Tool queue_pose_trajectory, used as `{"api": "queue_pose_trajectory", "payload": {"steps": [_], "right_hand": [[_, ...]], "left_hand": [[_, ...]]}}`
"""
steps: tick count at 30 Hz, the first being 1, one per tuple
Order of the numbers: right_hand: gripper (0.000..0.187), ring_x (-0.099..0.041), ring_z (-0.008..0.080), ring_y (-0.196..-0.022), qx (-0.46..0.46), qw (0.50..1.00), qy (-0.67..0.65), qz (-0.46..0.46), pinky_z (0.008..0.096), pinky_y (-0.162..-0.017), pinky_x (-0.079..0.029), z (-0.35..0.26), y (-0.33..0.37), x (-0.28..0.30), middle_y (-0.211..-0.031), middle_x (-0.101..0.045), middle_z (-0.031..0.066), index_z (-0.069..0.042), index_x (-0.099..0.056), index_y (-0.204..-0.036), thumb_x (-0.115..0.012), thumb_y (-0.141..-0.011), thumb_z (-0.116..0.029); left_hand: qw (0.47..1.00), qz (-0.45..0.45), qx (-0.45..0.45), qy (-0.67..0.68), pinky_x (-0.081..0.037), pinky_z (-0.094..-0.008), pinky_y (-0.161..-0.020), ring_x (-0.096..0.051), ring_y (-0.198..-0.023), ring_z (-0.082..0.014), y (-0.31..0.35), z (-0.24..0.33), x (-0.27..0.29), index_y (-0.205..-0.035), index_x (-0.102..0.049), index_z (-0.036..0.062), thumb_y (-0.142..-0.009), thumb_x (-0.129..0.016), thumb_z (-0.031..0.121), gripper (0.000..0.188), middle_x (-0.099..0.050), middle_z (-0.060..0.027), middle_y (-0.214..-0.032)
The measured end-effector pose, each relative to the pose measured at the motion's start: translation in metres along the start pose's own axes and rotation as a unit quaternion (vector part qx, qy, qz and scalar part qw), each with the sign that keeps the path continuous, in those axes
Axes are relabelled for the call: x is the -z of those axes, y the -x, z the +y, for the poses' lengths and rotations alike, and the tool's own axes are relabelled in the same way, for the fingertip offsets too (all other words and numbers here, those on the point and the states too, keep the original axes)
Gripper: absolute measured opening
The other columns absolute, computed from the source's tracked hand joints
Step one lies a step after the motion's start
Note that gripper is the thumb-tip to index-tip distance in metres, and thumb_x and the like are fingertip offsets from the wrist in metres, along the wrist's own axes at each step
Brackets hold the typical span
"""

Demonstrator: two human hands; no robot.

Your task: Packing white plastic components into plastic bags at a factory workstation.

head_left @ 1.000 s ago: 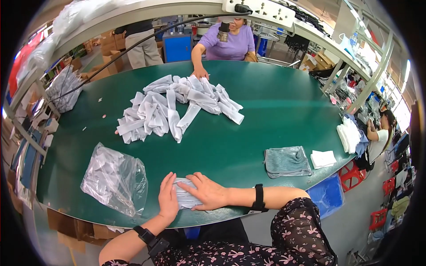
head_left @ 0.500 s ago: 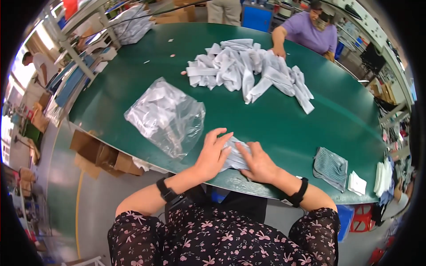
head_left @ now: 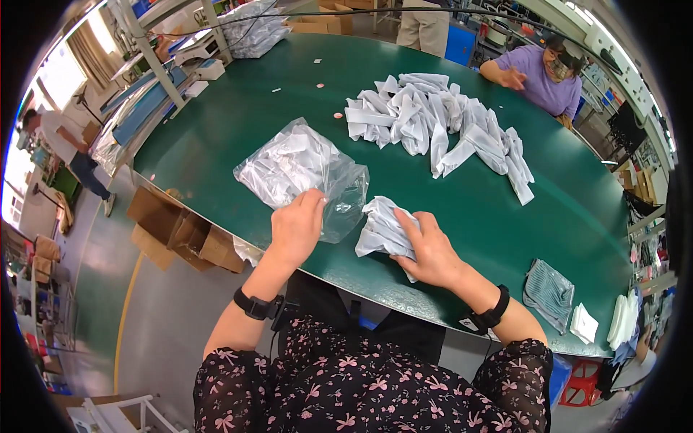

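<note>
A big clear plastic bag, with whitish folded pieces inside, lies on the green table. My left hand is closed at the bag's near edge, its thumb and fingers pinching the film. To the right of the bag, my right hand grips a bundle of pale grey-white folded strips, thumb on top and fingers around the near side. The bundle rests on or just over the tabletop; what the strips are made of cannot be made out. Farther back spreads a loose pile of similar pale strips.
The green table curves around me. At its right lie a grey striped cloth and white folded cloths. A co-worker in purple sits across. Open cardboard boxes stand below the left edge.
My hands, together on the bundle before, have parted. The left has moved left onto the plastic bag; the right holds the bundle, now lifted more upright. The co-worker's hand has left the pile.
</note>
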State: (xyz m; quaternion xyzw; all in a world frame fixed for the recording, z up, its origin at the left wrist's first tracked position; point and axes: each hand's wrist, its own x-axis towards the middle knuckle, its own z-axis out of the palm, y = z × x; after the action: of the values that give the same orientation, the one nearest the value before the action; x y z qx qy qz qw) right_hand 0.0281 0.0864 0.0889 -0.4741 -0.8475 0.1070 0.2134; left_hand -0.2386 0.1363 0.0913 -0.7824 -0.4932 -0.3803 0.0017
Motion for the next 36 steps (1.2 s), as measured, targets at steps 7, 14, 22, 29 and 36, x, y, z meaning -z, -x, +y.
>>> {"api": "queue_pose_trajectory", "payload": {"steps": [7,14,22,29,36], "right_hand": [[0.084,-0.051,0.0441,-0.103,-0.078,0.992,0.092,0.047,0.0462,-0.086,-0.048,0.069,0.011,-0.014,-0.118,-0.045,0.0275,-0.005,-0.033,-0.143,-0.078,-0.073,-0.021],[0.088,-0.051,0.0432,-0.104,-0.089,0.976,0.193,0.055,0.0448,-0.087,-0.047,0.09,0.014,-0.006,-0.123,-0.044,0.0276,-0.004,-0.033,-0.142,-0.08,-0.071,-0.024],[0.068,-0.053,0.0398,-0.108,0.056,0.976,0.191,0.084,0.044,-0.087,-0.048,0.003,-0.035,0.009,-0.122,-0.05,0.0234,-0.002,-0.045,-0.133,-0.076,-0.074,-0.016],[0.033,-0.056,0.0374,-0.099,0.082,0.989,-0.11,0.049,0.0432,-0.084,-0.048,-0.008,-0.14,-0.095,-0.109,-0.057,0.019,0.002,-0.056,-0.116,-0.06,-0.083,-0.002],[0.03,-0.057,0.0401,-0.094,0.15,0.988,-0.011,0.044,0.0467,-0.079,-0.048,0.004,-0.184,-0.159,-0.105,-0.056,0.0214,0.0,-0.053,-0.113,-0.054,-0.085,-0.008]], "left_hand": [[0.995,-0.055,0.008,0.087,-0.046,-0.0366,-0.051,-0.061,-0.058,-0.0302,0.002,-0.003,0.006,-0.094,-0.06,0.0046,-0.088,-0.064,0.012,0.01,-0.063,-0.0118,-0.068],[0.975,-0.086,0.042,0.202,-0.048,-0.0352,-0.06,-0.06,-0.065,-0.0282,-0.008,-0.025,0.014,-0.097,-0.062,0.0035,-0.09,-0.061,0.014,0.012,-0.061,-0.0098,-0.073],[0.999,0.002,0.009,0.037,-0.047,-0.0388,-0.085,-0.057,-0.103,-0.0319,-0.033,-0.134,0.005,-0.099,-0.062,0.0006,-0.092,-0.058,0.02,0.021,-0.059,-0.0161,-0.108],[0.996,-0.001,0.087,-0.022,-0.044,-0.0418,-0.095,-0.052,-0.115,-0.0341,-0.045,-0.184,-0.021,-0.113,-0.06,0.0022,-0.091,-0.058,0.03,0.035,-0.053,-0.0162,-0.125],[0.97,-0.123,0.208,-0.034,-0.041,-0.0455,-0.096,-0.049,-0.119,-0.0336,-0.062,-0.182,-0.017,-0.135,-0.048,0.0096,-0.086,-0.061,0.046,0.062,-0.051,-0.0147,-0.132]]}}
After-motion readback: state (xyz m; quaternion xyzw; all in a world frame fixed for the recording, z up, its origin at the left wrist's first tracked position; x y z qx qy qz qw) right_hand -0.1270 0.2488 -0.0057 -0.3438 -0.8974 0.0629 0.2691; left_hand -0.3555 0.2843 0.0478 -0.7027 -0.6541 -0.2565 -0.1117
